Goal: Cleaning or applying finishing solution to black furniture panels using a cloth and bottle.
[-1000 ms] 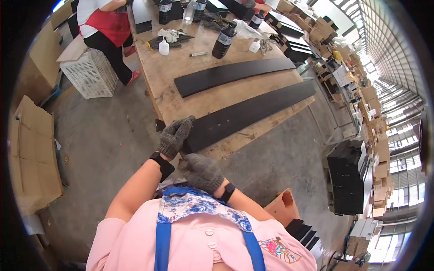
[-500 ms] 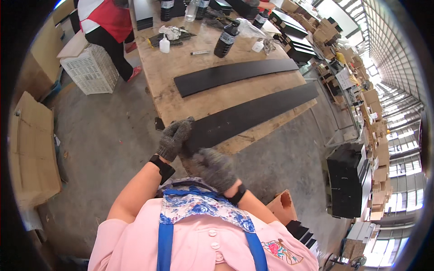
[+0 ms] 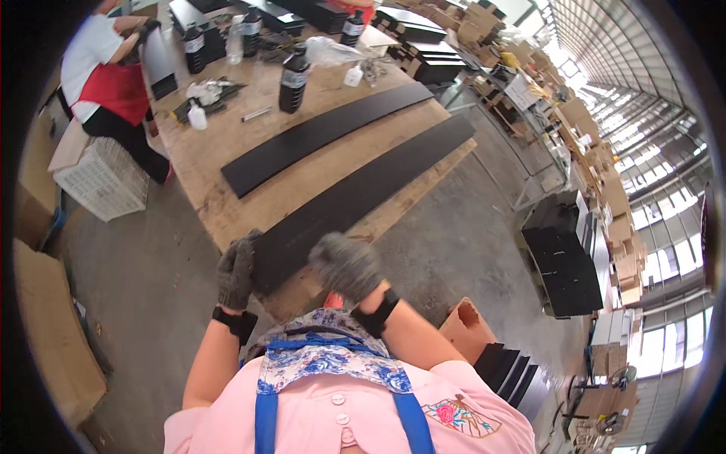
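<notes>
A long black board [image 3: 363, 181] lies on the wooden table, its near end toward me. At the near left corner my left hand [image 3: 239, 271], in a grey knit glove, is closed around the board's edge. My right hand [image 3: 348, 266], gloved alike, rests over the board's right edge near that same end. Its fingers are curled and slightly blurred, and what they hold, if anything, is hidden. A second black board [image 3: 325, 136] lies farther off, roughly alongside the first and apart from it.
On the table [image 3: 200, 163] stand a dark bottle [image 3: 293, 83], a small white bottle [image 3: 197, 116] and a marker [image 3: 256, 114]. A co-worker [image 3: 113, 83] is at the far left beside a white crate [image 3: 106, 178]. An open carton [image 3: 465, 331] and black panels [image 3: 503, 371] are at my right.
My view has turned, so table and boards appear farther left. My right hand has moved from the board's near end along its right edge. My left hand stays at the near left corner.
</notes>
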`<state>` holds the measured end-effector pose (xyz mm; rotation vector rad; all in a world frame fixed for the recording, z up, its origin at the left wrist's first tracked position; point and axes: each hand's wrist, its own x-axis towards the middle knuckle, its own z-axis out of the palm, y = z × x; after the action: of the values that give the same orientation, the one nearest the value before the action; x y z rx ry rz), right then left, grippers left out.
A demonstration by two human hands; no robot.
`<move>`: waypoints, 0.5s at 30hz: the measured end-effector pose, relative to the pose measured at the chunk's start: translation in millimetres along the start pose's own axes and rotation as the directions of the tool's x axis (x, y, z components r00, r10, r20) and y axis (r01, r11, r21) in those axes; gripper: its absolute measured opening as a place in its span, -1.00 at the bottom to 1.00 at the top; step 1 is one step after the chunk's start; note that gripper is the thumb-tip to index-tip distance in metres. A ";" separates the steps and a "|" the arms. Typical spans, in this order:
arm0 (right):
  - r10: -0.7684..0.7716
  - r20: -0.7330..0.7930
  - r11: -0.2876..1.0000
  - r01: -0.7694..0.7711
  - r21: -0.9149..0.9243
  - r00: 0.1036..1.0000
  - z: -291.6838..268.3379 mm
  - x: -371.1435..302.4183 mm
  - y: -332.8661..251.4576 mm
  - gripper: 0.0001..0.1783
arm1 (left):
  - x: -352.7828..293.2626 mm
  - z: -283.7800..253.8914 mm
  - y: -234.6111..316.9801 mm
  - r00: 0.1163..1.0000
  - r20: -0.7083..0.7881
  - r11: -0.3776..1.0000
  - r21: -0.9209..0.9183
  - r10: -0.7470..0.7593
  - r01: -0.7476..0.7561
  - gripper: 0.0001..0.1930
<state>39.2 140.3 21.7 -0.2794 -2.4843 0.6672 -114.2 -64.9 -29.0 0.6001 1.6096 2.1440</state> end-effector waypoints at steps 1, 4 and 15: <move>-0.002 -0.008 1.000 0.002 -0.001 1.000 -5.6 6.2 -8.6 -0.85 | -2.2 -4.9 -1.6 1.000 -0.028 1.000 -0.018 -0.015 0.014 -0.68; 0.184 0.139 0.983 -0.181 -0.037 0.973 -41.0 26.9 -6.5 -0.81 | -4.3 6.0 5.5 0.997 -0.072 0.999 -0.012 -0.042 0.041 -0.67; 0.073 0.026 0.965 -0.064 -0.256 0.997 -135.8 90.9 223.6 -0.86 | -4.7 55.6 80.5 0.968 -0.189 0.440 0.892 0.166 0.099 -0.40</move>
<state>52.1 415.9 46.6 -0.4548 -2.6047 0.3801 -83.8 -44.4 61.8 0.6406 2.9162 1.1877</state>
